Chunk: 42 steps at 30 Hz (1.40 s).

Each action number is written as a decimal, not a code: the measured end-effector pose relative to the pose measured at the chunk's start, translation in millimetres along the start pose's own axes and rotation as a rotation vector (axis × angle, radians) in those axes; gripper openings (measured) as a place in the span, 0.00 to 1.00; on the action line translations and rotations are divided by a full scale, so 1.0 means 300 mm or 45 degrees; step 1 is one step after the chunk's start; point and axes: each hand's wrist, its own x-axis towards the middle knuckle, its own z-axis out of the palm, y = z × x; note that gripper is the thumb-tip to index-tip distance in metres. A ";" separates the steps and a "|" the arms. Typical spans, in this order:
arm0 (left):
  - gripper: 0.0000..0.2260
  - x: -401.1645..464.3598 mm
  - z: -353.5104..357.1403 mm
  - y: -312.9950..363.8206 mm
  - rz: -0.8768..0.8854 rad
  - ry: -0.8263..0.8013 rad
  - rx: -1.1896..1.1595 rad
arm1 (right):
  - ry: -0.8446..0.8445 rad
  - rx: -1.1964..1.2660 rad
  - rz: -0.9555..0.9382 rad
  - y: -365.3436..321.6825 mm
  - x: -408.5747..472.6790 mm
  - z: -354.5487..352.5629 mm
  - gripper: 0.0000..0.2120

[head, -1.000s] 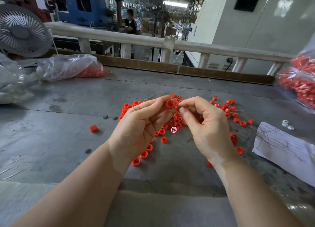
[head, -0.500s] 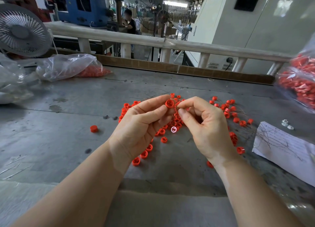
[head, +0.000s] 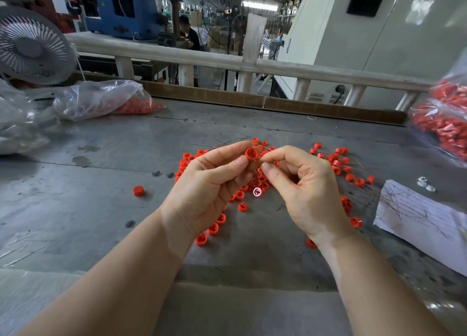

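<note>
Pinching a red cap between thumb and forefinger of the left hand, open end toward the camera, raised just above the pile of red caps on the grey tabletop. Nipping a thin wire at the cap's right edge with the right hand, remaining fingers curled. Barely differing from a second ago: same grips, same spot over the pile.

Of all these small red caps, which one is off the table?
The red cap pinched in the left hand, open end facing the camera, with the right hand at its rim. The other caps lie on the table or in bags.
</note>
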 end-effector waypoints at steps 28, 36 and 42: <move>0.09 0.002 0.006 0.003 -0.035 0.012 -0.027 | -0.026 -0.019 0.002 0.020 0.000 0.002 0.04; 0.08 0.000 0.012 0.010 -0.064 0.036 -0.020 | -0.017 -0.072 -0.046 0.025 0.003 0.001 0.04; 0.07 0.002 0.008 0.007 -0.063 0.066 -0.034 | -0.018 -0.090 -0.047 0.017 0.002 0.000 0.04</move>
